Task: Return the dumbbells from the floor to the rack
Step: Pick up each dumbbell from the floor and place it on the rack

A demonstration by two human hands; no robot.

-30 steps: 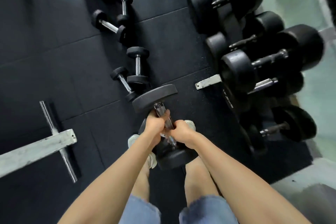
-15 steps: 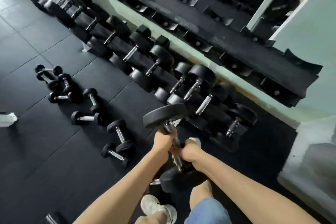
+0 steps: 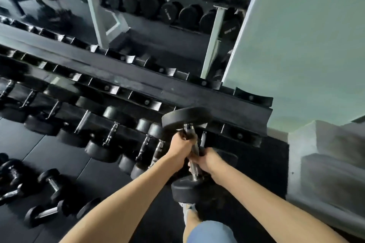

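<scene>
both hands, left (image 3: 180, 147) above right (image 3: 207, 161), grip the handle of the dumbbell (image 3: 190, 150) held upended before the rack (image 3: 138, 83); best level it, then lower both heads squarely into an open cradle.

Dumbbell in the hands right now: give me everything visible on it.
The held dumbbell has two round black heads, rubber-like, joined by a chrome handle. It is off the floor, tilted steeply, one head up near the rack, the other low above the person's shoe. Both hands grip the handle: the left hand higher, the right hand just below. Nothing else visibly touches it. Motion blur hides any markings.
</scene>
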